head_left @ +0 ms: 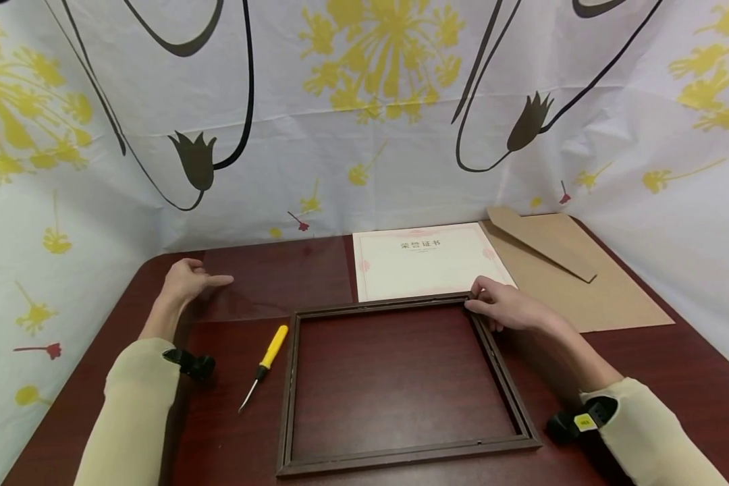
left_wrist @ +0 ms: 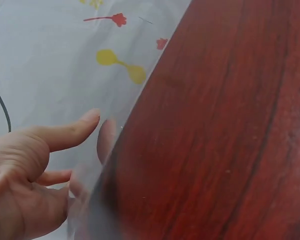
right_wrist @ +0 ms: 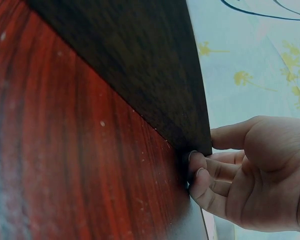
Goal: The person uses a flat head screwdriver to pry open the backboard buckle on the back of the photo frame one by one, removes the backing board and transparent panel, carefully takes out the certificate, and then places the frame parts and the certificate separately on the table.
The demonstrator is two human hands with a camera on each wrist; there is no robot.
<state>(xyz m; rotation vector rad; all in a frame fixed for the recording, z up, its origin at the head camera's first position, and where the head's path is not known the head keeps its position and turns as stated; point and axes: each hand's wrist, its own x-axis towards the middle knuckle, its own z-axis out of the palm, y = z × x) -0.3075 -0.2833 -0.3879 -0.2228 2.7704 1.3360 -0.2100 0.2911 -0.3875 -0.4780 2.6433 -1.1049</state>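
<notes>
The dark brown picture frame (head_left: 408, 453) lies on the table, with bare tabletop showing through its middle. My right hand (head_left: 510, 307) grips its far right corner; in the right wrist view, the thumb lies against the frame's side (right_wrist: 140, 60) and the fingertips curl in at the lower edge. At the far left, my left hand (head_left: 188, 280) is at the left side of a clear plastic sheet (head_left: 279, 280). Its thumb stretches out over the sheet. In the left wrist view, the thumb tip is near its own reflection, and the other fingers are partly hidden at the sheet's edge.
A yellow-handled screwdriver (head_left: 273, 347) lies left of the frame. Behind the frame is a cream certificate (head_left: 425, 266). A brown backing board (head_left: 607, 297) with a raised stand flap (head_left: 543, 246) lies at the back right. Patterned cloth (head_left: 352, 148) hangs round the table (head_left: 231, 445).
</notes>
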